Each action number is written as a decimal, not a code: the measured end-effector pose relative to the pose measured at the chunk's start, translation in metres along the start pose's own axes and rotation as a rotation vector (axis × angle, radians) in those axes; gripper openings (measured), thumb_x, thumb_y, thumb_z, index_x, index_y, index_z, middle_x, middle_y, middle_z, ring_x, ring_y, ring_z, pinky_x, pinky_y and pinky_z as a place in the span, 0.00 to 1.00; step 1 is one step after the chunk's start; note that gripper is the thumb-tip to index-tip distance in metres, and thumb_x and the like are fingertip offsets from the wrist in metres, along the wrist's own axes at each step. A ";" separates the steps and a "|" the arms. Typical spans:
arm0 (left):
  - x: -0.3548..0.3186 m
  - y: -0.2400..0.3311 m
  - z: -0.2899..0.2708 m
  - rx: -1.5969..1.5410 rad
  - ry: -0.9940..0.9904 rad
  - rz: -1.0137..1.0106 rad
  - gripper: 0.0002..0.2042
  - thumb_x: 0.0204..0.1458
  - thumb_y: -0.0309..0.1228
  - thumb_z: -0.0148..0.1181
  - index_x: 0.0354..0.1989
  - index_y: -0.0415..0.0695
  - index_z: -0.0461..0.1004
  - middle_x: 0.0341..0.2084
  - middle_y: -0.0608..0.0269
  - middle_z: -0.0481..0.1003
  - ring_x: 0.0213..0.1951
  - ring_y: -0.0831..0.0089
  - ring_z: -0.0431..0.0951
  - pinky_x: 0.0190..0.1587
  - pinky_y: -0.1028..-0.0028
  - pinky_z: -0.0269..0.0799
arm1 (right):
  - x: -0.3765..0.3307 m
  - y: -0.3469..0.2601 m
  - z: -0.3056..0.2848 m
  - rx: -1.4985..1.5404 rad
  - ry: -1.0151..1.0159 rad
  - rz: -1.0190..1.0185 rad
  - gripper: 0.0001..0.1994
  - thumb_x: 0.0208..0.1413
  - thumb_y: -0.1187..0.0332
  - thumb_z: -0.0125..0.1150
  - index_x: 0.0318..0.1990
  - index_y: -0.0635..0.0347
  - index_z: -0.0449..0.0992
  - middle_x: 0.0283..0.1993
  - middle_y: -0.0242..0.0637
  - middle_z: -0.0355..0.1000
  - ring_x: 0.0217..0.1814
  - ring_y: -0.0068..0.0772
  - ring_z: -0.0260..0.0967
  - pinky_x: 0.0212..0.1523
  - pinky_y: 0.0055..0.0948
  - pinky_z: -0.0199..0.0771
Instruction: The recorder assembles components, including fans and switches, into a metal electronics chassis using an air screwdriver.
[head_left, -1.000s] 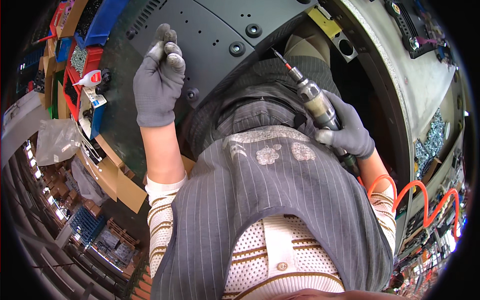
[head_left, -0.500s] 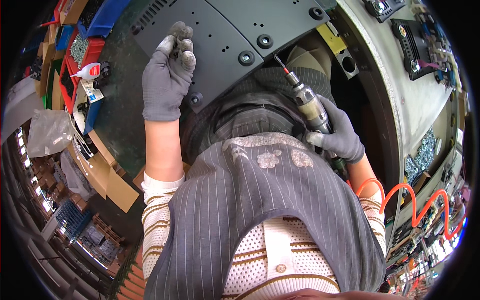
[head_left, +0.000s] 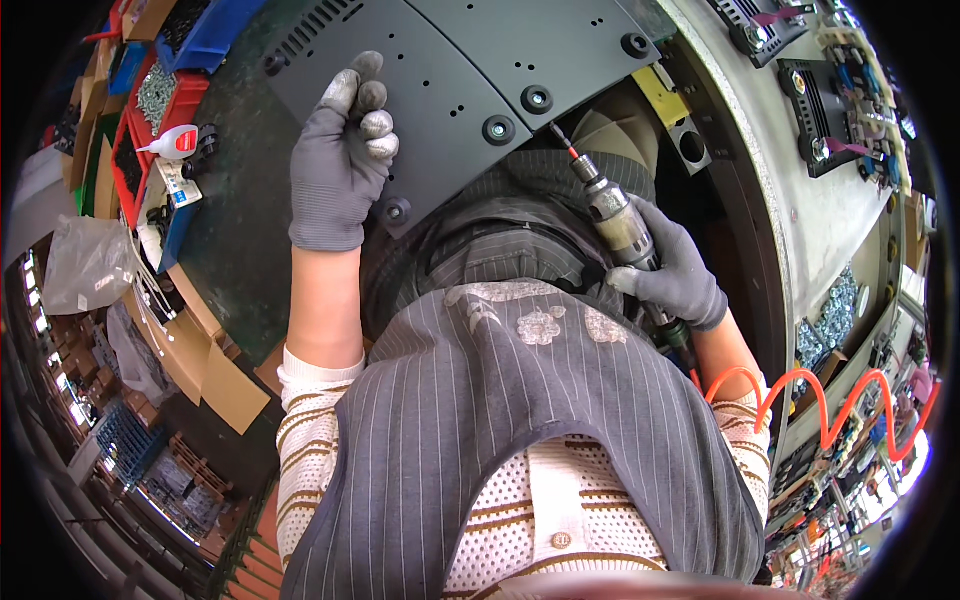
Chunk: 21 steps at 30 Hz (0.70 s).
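The near edge of the black metal panel (head_left: 470,70) was hemmed in: the left hand (head_left: 335,165) was pressed on its left part, and the pneumatic screwdriver (head_left: 610,215) was held at its right. Bare panel was left between them (broken only by rubber feet (head_left: 498,129)). Leftward passage was blocked by parts bins (head_left: 150,100).

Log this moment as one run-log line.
left hand: fingers bunched on black panel | right hand: grips pneumatic screwdriver, bit off panel
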<state>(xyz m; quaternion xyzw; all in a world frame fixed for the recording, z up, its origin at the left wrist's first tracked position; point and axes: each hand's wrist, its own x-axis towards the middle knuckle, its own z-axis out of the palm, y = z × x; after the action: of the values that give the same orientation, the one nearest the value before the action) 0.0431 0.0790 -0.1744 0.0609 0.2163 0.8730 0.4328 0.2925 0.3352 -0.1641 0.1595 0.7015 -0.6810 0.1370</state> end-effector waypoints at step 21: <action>-0.042 0.000 0.053 0.334 0.390 0.011 0.17 0.62 0.39 0.46 0.44 0.35 0.69 0.17 0.71 0.65 0.15 0.87 0.56 0.13 0.87 0.52 | 0.048 -0.081 0.052 0.048 -0.397 -0.040 0.42 0.29 0.62 0.73 0.57 0.67 0.62 0.41 0.38 0.70 0.38 0.25 0.70 0.41 0.24 0.71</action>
<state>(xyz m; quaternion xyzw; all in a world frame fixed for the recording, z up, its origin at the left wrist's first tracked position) 0.0848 0.0637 -0.1230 -0.0368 0.4367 0.8227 0.3622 0.2137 0.2832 -0.1118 0.0116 0.6474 -0.7181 0.2552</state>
